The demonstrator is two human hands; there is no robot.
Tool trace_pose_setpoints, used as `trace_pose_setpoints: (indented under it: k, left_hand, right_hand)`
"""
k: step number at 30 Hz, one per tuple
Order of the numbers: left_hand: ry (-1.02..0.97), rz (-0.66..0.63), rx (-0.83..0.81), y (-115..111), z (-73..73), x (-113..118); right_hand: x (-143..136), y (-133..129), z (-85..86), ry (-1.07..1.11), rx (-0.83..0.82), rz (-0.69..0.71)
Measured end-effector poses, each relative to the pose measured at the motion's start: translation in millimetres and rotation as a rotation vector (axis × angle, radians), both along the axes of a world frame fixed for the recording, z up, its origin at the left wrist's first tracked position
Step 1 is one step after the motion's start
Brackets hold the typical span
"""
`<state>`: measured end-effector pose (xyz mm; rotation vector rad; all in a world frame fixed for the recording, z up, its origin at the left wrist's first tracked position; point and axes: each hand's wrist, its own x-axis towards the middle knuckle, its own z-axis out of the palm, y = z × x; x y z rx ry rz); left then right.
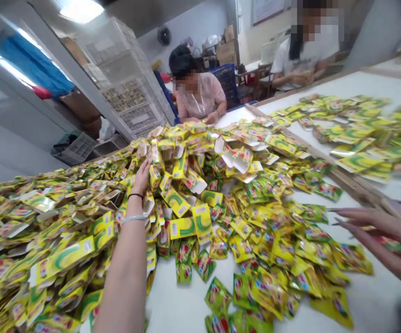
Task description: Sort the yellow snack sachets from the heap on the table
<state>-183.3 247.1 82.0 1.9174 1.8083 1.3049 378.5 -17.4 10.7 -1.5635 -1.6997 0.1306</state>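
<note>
My left hand (142, 178) reaches into a heap of yellow-green printed cartons, its fingers stretched out against a small carton (155, 175). The thumb side is hidden by the cartons. Several cartons have open white flaps, such as the carton (195, 181) just right of that hand. At the right edge my right hand (384, 236) hovers with its fingers extended and apart, left of a wooden strip's near end. Part of a green and red sachet (391, 243) shows behind its fingers; whether it is touched I cannot tell. Loose green and yellow sachets (256, 240) lie between my hands.
A wooden strip (346, 180) divides the white tabletop (175, 305). Flat yellow cartons (367, 138) lie beyond it. Two people, one in a pink top (202, 97) and one in white (297, 64), sit across the table. White crates (127, 88) are stacked at the back left.
</note>
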Motion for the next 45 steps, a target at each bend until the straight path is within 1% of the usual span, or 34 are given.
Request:
trace_pose_setpoints:
  k: [1,3,5,8,10,12,14,15,17,19,20,21,22,23,24,25,26,28,29,30,31,33,35,36,37,39,41,43,45]
  left_hand:
    - [0.002,-0.040,-0.003,-2.7,-3.9,14.4]
    - [0.008,-0.113,-0.009,-8.2,-12.7,44.7]
    - [0.048,-0.172,0.021,-14.6,-22.0,74.8]
    - [0.172,-0.258,0.112,-30.1,-33.4,113.6]
    - [0.222,-0.319,0.121,-45.6,-37.0,132.9]
    - [0.254,-0.381,0.076,-65.1,-35.9,146.1]
    - [0.312,-0.417,0.011,-89.8,-29.7,153.7]
    - [0.355,-0.412,-0.008,-105.0,-25.0,156.1]
    - [0.435,-0.352,-0.009,-143.0,-14.3,160.6]
    - [0.454,-0.249,0.010,-191.6,-7.5,168.8]
    - [0.420,-0.204,-0.009,-218.8,-7.7,175.4]
    - [0.375,-0.170,-0.047,-246.5,-11.2,183.7]
    - [0.339,-0.192,-0.125,-273.6,-18.1,193.5]
    - [0.318,-0.238,-0.220,-298.4,-28.0,204.2]
    - [0.314,-0.280,-0.303,-319.7,-40.3,214.9]
    - [0.340,-0.295,-0.356,-336.6,-53.6,224.8]
    - [0.373,-0.257,-0.379,-348.6,-66.8,233.1]
    - [0.403,-0.180,-0.386,-359.0,-87.9,242.3]
    - [0.388,-0.160,-0.391,-359.0,-94.3,243.0]
    - [0.349,-0.157,-0.408,-357.3,-97.7,241.6]
    - [0.288,-0.156,-0.435,-355.1,-98.2,238.8]
    - [0.120,-0.123,-0.486,-352.8,-93.0,233.9]
    - [-0.094,-0.085,-0.514,-356.0,-84.0,236.1]
    - [-0.209,-0.104,-0.528,-359.3,-79.7,241.0]
    - [-0.331,-0.146,-0.548,-363.1,-76.0,248.2]
    - [-0.575,-0.259,-0.606,-370.1,-71.7,265.9]
    - [-0.758,-0.317,-0.644,-374.0,-71.0,282.4]
    - [-0.839,-0.316,-0.646,-373.7,-71.7,293.7]
    - [-0.816,-0.322,-0.618,-369.3,-71.1,299.1]
  right_hand:
    - [-5.5,-2.4,3.1,-0.030,-0.060,0.105]
    - [-20.1,-9.2,6.1,-0.095,-0.091,0.272]
    - [-33.7,-17.7,6.4,-0.176,-0.062,0.365]
    - [-43.7,-31.6,5.4,-0.232,-0.038,0.405]
    - [-45.7,-41.3,4.3,-0.216,-0.041,0.400]
    - [-51.1,-50.7,2.3,-0.212,-0.067,0.414]
    - [-64.8,-58.7,-0.7,-0.256,-0.102,0.424]
    - [-75.0,-61.5,-2.7,-0.297,-0.116,0.411]
    - [-99.3,-64.1,-7.6,-0.386,-0.129,0.348]
    - [-121.8,-63.3,-13.9,-0.450,-0.144,0.287]
    - [-129.8,-62.2,-17.5,-0.461,-0.159,0.278]
    - [-134.7,-61.1,-21.4,-0.454,-0.174,0.283]
    - [-136.3,-60.2,-25.4,-0.426,-0.180,0.292]
    - [-134.8,-59.8,-29.4,-0.379,-0.179,0.311]
    - [-130.5,-59.9,-33.1,-0.311,-0.173,0.335]
    - [-124.2,-60.5,-36.2,-0.220,-0.167,0.356]
    - [-116.8,-61.5,-38.4,-0.115,-0.169,0.366]
    - [-102.0,-64.1,-39.0,0.127,-0.213,0.352]
    - [-96.0,-65.6,-37.0,0.266,-0.259,0.334]
    - [-91.8,-67.1,-33.6,0.416,-0.318,0.315]
    - [-89.5,-68.7,-29.2,0.570,-0.391,0.305]
    - [-91.1,-72.3,-18.9,0.842,-0.559,0.324]
    - [-99.3,-76.4,-10.2,0.989,-0.691,0.383]
    - [-104.8,-78.3,-7.5,1.005,-0.715,0.417]
    - [-110.2,-80.0,-5.9,0.989,-0.704,0.446]
    - [-118.9,-82.1,-6.1,0.870,-0.592,0.470]
    - [-122.2,-82.5,-8.4,0.670,-0.448,0.468]
    - [-120.4,-81.9,-10.5,0.531,-0.330,0.429]
    - [-115.9,-80.8,-11.3,0.557,-0.311,0.394]
